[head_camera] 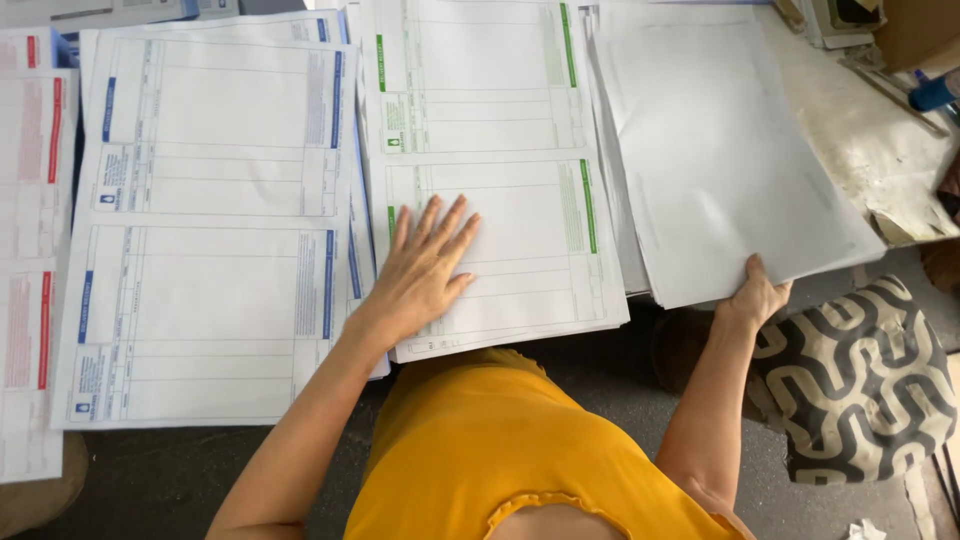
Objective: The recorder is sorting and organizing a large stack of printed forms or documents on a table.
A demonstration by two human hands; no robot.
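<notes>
Nearest the camera, the person's yellow garment (500, 450) fills the lower centre, with a black-and-white patterned cushion (860, 380) at lower right. The left hand (420, 275) lies palm-down, fingers spread wide, on the green-printed form stack (490, 160), pressing its lower half flat; nothing is pinched in it. The right hand (755, 295) is closed on the near edge of the blank sheet stack (720, 150), thumb on top and fingers hidden beneath, so the sheets are gripped at their lower corner and sit tilted, overlapping the right margin of the green forms. To the left lies the blue-printed form stack (210, 230), untouched, and beyond it at the frame edge the red-printed form stack (30, 250). At far right a worn table surface (880, 150) carries clutter, including a blue cap-like item too small to identify. Judgement: the step in hand appears to be handling the blank sheets beside the steadied green forms. The next move calls for a firm grip on the sheet edge, square alignment with the neighbouring stack, and continued downward pressure from the left hand to prevent slippage.
</notes>
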